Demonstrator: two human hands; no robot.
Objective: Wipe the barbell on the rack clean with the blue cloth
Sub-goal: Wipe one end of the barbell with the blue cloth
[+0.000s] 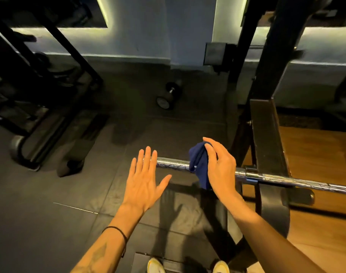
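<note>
A chrome barbell [174, 164] lies across the black rack [266, 134], running from the middle of the view off to the right edge. My right hand [221, 168] holds the dark blue cloth [199, 164] against the bar's sleeve, fingers draped over the bunched cloth. My left hand [144, 176] hovers flat over the bar's left end, fingers straight and spread, holding nothing. The bar's end is hidden under those fingers.
A black dumbbell [168, 95] lies on the dark rubber floor [59, 194] ahead. A black machine frame [40, 115] stands at the left. Wooden flooring [316, 154] lies to the right behind the rack. My two shoes [156, 266] show at the bottom.
</note>
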